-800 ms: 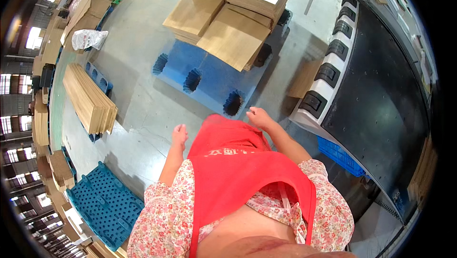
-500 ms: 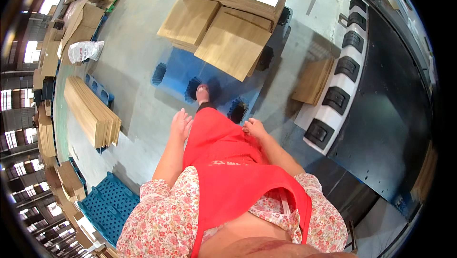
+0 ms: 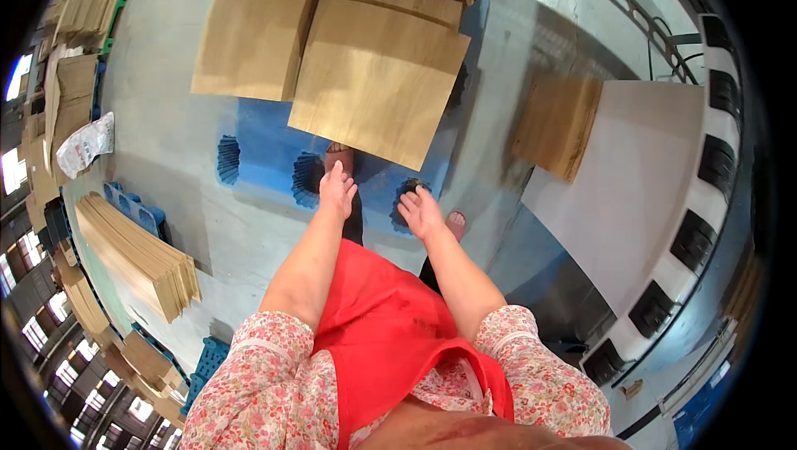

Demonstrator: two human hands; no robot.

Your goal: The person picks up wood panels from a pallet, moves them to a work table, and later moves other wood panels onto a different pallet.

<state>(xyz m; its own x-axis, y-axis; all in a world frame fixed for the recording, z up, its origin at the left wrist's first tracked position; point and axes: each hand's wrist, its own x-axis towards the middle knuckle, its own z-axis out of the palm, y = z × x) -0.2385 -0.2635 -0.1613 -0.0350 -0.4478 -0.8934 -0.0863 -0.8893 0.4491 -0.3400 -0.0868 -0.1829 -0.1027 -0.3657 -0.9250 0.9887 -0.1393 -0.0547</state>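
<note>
I hold left hand (image 3: 336, 190) and right hand (image 3: 422, 212) empty, fingers spread — wooden panel (image 3: 378, 76) at twelve o'clock, neither clearly nearer.

A blue plastic pallet (image 3: 270, 128) with fluted round holes sits on the smooth grey floor (image 3: 166, 68). Directly on the pallet lie a left stack of wooden panels (image 3: 253, 35) and, beside it, a right stack of wooden panels (image 3: 378, 76). Left of the pallet, the floor also carries a smaller blue pallet (image 3: 135, 209) and, nearer the person, a perforated teal pallet (image 3: 207, 363).
</note>
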